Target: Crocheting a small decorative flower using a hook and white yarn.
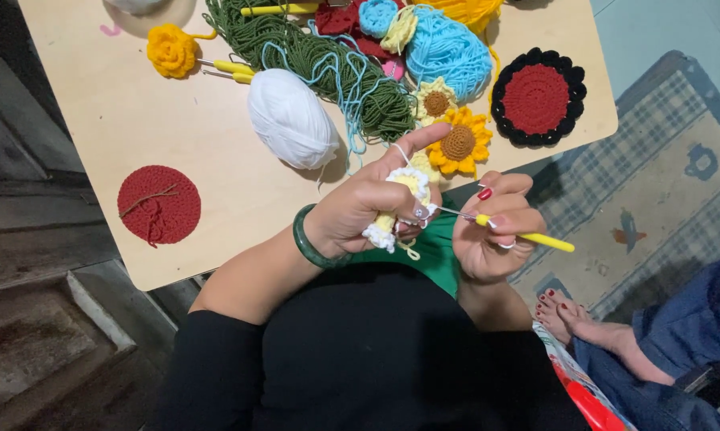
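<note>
My left hand [368, 203] grips a small yellow and white crochet piece [398, 209], with white yarn looped over the raised forefinger. A green bangle [305, 239] circles that wrist. My right hand [499, 231] pinches a yellow-handled crochet hook [527, 237], whose metal tip reaches into the piece. Both hands hover over my lap, just in front of the table's near edge. A white yarn ball [290, 118] lies on the table right behind my left hand.
The light wooden table [176, 104] carries a red crochet disc [158, 204], a red and black coaster [537, 97], crochet sunflowers [460, 142], green yarn [312, 56], a blue yarn ball [448, 49], a yellow crochet rose [171, 49] and spare hooks. Another person's bare feet [563, 313] rest on a rug at right.
</note>
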